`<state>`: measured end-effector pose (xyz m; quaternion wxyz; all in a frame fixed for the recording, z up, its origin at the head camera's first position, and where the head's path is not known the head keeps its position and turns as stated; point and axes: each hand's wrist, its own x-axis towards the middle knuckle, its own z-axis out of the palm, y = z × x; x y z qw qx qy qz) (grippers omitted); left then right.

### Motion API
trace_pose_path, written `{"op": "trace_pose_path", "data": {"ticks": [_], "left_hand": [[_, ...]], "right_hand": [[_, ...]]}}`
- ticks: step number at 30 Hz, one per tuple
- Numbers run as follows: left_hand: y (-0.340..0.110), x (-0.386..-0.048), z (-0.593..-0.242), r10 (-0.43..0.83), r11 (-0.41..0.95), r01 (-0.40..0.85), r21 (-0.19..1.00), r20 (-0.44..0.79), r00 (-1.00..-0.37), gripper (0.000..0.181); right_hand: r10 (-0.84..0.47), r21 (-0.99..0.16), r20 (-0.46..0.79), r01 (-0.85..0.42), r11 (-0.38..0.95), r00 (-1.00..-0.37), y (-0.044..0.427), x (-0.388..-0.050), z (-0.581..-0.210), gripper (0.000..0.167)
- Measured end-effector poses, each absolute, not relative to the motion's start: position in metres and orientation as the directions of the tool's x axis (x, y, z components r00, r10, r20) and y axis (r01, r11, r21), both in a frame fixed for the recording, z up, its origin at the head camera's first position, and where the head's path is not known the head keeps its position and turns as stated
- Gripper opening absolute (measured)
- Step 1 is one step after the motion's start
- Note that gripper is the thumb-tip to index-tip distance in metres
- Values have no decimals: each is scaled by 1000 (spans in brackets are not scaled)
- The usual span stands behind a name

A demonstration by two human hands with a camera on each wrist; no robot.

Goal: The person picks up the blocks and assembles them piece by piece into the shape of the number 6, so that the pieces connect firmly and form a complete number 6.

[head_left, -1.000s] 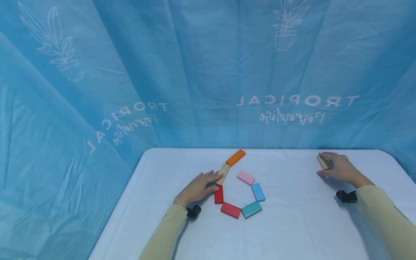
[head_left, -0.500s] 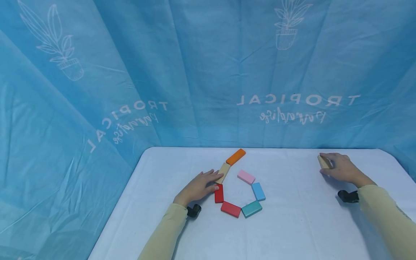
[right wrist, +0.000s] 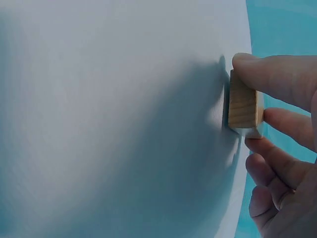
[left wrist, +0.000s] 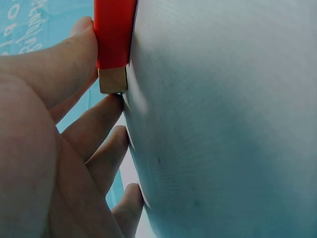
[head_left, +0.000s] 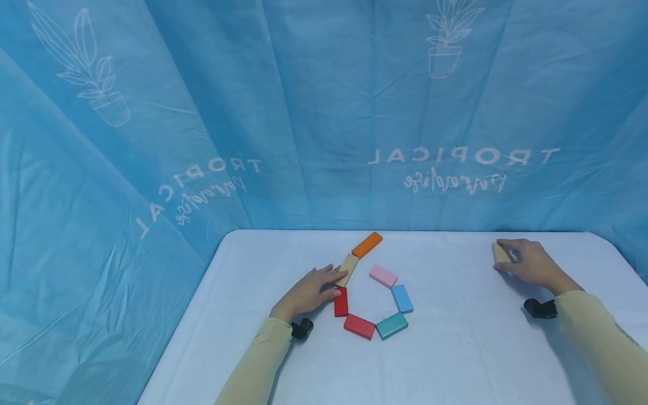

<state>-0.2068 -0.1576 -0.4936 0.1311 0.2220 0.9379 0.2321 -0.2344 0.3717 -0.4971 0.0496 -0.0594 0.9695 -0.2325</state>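
Observation:
My right hand (head_left: pixel 534 263) pinches a plain wooden block (head_left: pixel 501 254) between thumb and fingers, at the table's far right. In the right wrist view this wooden block (right wrist: pixel 242 105) is close to the white cloth, and I cannot tell if it touches. With fingers spread and fairly straight, my left hand (head_left: pixel 309 292) rests over another wooden block (head_left: pixel 349 269) and a red block (head_left: pixel 341 304). Its thumb lies against the red block (left wrist: pixel 114 34) in the left wrist view, while a finger reaches the end of the wooden block (left wrist: pixel 113 80).
An orange block (head_left: pixel 367 245) leads away from the wooden one. A second red block (head_left: pixel 360 327), a teal block (head_left: pixel 392 325), a blue block (head_left: pixel 402 298) and a pink block (head_left: pixel 383 276) curve round in an open ring. Blue curtains (head_left: pixel 324 112) hang behind the white table (head_left: pixel 445 360).
The right hand and its wooden block shift slightly, first right and then back left, and the block's angle changes a little. The left hand and the row of blocks stay put.

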Motion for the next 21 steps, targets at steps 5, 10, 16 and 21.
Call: {"op": "trace_pose_path", "data": {"ticks": [5, 10, 16, 21], "left_hand": [[-157, -206, -493, 477, 793, 355, 496, -141, -867, 58], [-158, -206, -492, 479, 788, 353, 505, -142, -866, 58], [-158, -206, -493, 480, 789, 357, 500, -139, -866, 57], [-157, -206, -492, 477, 792, 354, 497, -141, -868, 57]], "right_hand": [[-135, -471, -34, -104, 876, -990, 364, -231, -494, 78], [-128, -487, -5, -109, 867, -992, 350, -227, -487, 78], [-126, -486, 16, -118, 866, -992, 332, -222, -480, 76], [-118, -485, 38, -122, 866, -992, 317, -218, -474, 74]]}}
